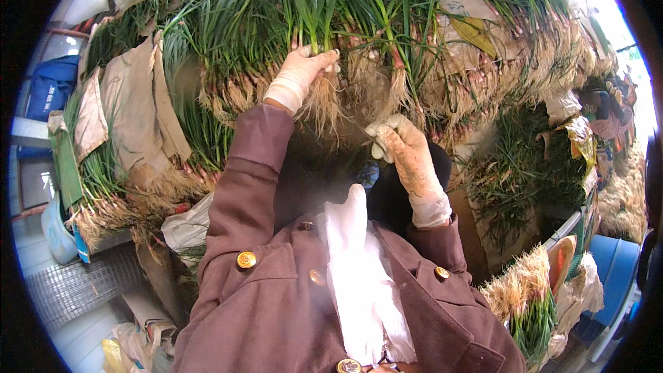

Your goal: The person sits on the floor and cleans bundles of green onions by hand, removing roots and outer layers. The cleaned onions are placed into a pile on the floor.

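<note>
My left hand (302, 76), in a pale thin glove, is closed around the base of a small bunch of spring onions (323, 107). Long green leaves rise above the fingers, and pale stringy roots hang below them. Lower and to the right, my right hand (402, 148) wears a soiled pale glove. Its fingers are curled together near the hanging roots; a thin dark sliver shows at the fingertips, too small to name. Behind both hands lies a broad heap of spring onions (476, 97), roots toward me and reddish bulbs showing.
Brown cardboard pieces (131, 100) stand among more spring onions at left. Loose green trimmings (521, 166) lie at right. Another rooted bundle (528, 283) sits low right, beside a blue tub (613, 280). A blue bag (52, 86) is at far left, above a wire mesh basket (76, 290).
</note>
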Demonstrator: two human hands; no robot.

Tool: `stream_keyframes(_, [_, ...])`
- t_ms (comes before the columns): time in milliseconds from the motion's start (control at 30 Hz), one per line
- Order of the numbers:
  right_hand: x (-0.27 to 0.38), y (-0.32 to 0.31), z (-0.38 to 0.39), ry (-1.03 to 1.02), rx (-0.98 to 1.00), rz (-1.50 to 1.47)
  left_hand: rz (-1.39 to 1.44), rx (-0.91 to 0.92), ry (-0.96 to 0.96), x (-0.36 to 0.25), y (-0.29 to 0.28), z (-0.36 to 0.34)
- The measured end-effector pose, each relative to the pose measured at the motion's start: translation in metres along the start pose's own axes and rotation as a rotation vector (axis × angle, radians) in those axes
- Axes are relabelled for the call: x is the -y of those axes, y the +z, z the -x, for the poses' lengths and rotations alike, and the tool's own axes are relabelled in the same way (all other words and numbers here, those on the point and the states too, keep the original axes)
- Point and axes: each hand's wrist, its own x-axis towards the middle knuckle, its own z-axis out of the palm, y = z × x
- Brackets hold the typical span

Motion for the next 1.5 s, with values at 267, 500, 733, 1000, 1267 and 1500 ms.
stream_keyframes(267, [-0.014,0.021,-0.027,-0.231,-0.152,0.439,0.053,0.046,0.048,-0.006,-0.007,0.013])
stream_keyframes(500, [-0.016,0.041,-0.043,0.143,0.129,0.403,0.025,0.028,0.067,-0.012,-0.006,0.022])
stream_keyframes(733, [0.004,0.023,-0.017,0.186,0.117,0.215,0.149,-0.002,0.046,0.003,-0.010,0.022])
stream_keyframes(1000, [-0.026,0.012,-0.009,-0.323,0.163,1.101,0.064,0.008,0.074,0.003,-0.052,0.025])
stream_keyframes(1267, [-0.021,0.060,-0.074,-0.146,0.070,0.564,0.122,0.066,0.058,-0.002,-0.037,0.038])
stream_keyframes(1500, [-0.003,0.014,-0.029,0.102,0.631,0.533,-0.005,0.106,0.057,-0.005,-0.074,0.050])
